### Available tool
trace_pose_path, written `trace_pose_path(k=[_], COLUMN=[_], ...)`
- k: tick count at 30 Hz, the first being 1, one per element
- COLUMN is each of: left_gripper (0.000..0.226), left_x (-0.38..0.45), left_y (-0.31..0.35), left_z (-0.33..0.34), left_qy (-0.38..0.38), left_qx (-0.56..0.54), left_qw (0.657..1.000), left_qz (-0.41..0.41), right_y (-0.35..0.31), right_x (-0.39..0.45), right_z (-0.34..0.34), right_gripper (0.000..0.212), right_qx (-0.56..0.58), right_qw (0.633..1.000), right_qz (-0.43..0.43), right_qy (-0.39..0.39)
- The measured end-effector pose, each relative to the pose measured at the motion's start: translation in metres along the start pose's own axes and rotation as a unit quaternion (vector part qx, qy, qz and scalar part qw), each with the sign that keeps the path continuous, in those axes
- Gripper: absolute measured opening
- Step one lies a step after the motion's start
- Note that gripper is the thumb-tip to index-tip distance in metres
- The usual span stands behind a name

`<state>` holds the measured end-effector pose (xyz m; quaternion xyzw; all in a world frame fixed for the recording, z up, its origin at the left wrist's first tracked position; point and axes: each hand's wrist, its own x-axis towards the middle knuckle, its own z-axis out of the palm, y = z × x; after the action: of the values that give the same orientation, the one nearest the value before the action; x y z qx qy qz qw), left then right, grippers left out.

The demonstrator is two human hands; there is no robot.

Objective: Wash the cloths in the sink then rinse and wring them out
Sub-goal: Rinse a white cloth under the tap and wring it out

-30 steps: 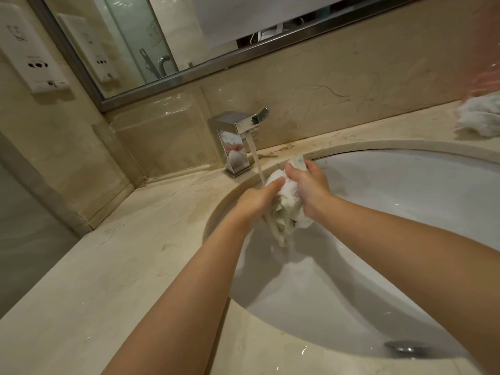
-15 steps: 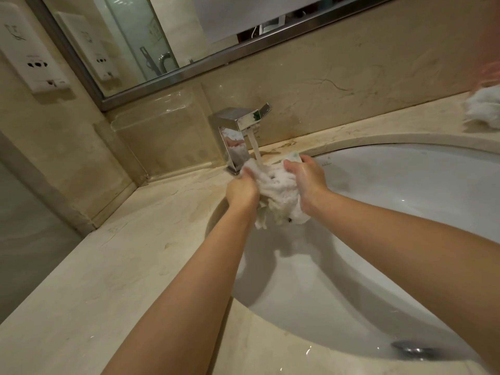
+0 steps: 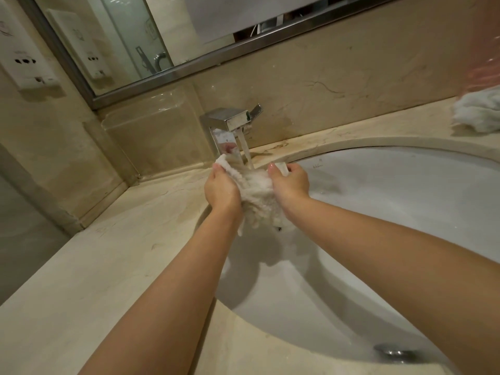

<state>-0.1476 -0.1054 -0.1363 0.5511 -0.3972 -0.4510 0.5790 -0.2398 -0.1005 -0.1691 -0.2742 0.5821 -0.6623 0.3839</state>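
White cloth (image 3: 258,197), wet and bunched, held over the sink (image 3: 405,212) at about 11 o'clock of the basin, directly under the water stream (image 3: 247,152) falling from the square chrome faucet (image 3: 230,125). Gripped at its left edge by the left hand (image 3: 220,189), fingers curled round a corner that sticks up above the knuckles; gripped at its right edge by the right hand (image 3: 290,182), thumb and fingers pinching a fold. Stretched between the two hands, with the rest hanging down in a ragged clump toward the bowl. Second white cloth (image 3: 477,115) lying crumpled on the marble counter (image 3: 94,266) at 2 o'clock, well apart from the hands, next to a blurred pink object (image 3: 484,50) at the frame edge. Metal drain (image 3: 395,353) at 5 o'clock in the basin. Mirror (image 3: 162,36) above the backsplash at 12 o'clock, wall socket panel (image 3: 24,60) at 10 o'clock.
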Motion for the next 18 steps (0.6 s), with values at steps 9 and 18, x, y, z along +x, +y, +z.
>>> trace_pose_path(k=[9,18], left_gripper=[0.044,0.049], left_x=[0.002,0.001], left_y=[0.006,0.008], left_z=[-0.003,-0.006], left_qy=[0.009,0.0], left_qx=[-0.052,-0.06], left_qw=[0.998,0.995], left_qz=[-0.034,-0.082], right_y=[-0.012,-0.008], right_x=[-0.008,-0.017], right_z=[-0.006,-0.007], right_gripper=[0.079,0.037], right_qx=[-0.031,-0.125], right_qw=[0.98,0.949], right_qz=[-0.02,-0.079], right_qy=[-0.198,-0.28])
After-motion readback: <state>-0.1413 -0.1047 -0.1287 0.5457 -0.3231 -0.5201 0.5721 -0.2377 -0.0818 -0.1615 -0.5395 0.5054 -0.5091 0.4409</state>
